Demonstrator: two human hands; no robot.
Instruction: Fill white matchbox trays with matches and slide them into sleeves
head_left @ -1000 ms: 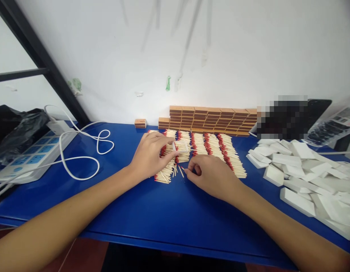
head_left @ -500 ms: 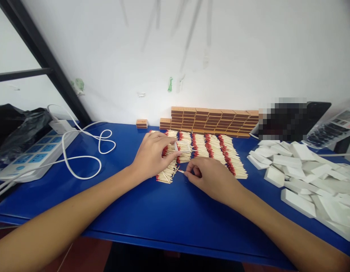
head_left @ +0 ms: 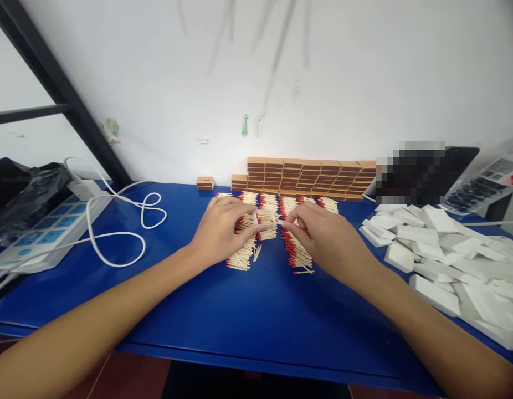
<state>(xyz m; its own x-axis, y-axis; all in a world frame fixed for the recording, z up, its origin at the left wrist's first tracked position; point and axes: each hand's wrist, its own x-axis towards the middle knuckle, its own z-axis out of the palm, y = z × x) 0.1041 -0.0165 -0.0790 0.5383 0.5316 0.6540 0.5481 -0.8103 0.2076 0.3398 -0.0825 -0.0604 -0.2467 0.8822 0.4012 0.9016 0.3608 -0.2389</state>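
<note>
My left hand (head_left: pixel 221 230) is closed on a small white matchbox tray (head_left: pixel 266 217) filled with matches, held just above the rows of red-tipped matches (head_left: pixel 262 228) spread on the blue table (head_left: pixel 223 310). My right hand (head_left: pixel 329 238) pinches a few matches at the tray's right end, its fingertips touching the tray. More rows of matches (head_left: pixel 298 257) lie under and beside my right hand.
Brown matchboxes (head_left: pixel 310 177) are stacked against the white wall, with one single box (head_left: pixel 205 183) to their left. A heap of white box trays (head_left: pixel 447 249) lies at the right. At the left lie a power strip (head_left: pixel 44 227), a looped white cable (head_left: pixel 119 233) and a black bag (head_left: pixel 24 188).
My right hand has risen from the table near the loose matches and moved up and right to the tray's end. My left hand has kept holding the tray in place.
</note>
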